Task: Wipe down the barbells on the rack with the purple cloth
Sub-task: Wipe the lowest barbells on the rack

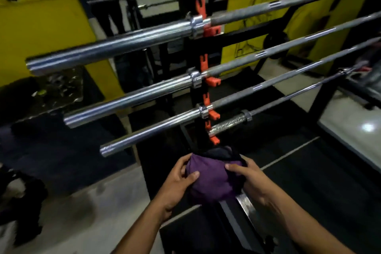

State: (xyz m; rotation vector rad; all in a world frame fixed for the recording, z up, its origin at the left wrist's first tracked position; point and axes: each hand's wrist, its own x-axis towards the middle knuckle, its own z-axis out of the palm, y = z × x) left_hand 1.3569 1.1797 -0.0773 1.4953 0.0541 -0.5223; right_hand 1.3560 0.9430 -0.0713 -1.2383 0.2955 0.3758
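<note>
In the head view, both hands hold the purple cloth (214, 179) low in the middle of the picture, bunched into a bundle with a dark edge along its top. The left hand (179, 179) grips the bundle's left side, thumb pressed onto the front and fingers curled round behind; the right hand (249, 179) pinches its right side, fingers curled over the top edge. Above and beyond the hands stands the rack (198, 142), a dark upright post with orange hooks (212, 80) stepped up it. Four barbells lie across those hooks, slanting from lower left to upper right: the lowest barbell (228, 122) is a short knurled one just above the cloth, then the third barbell (148, 132), the second barbell (127, 101) and the top barbell (107, 47), their chrome sleeves reaching out to the left of the hands. The cloth touches none of the bars. Yellow panels (41, 27) stand behind the rack.
</note>
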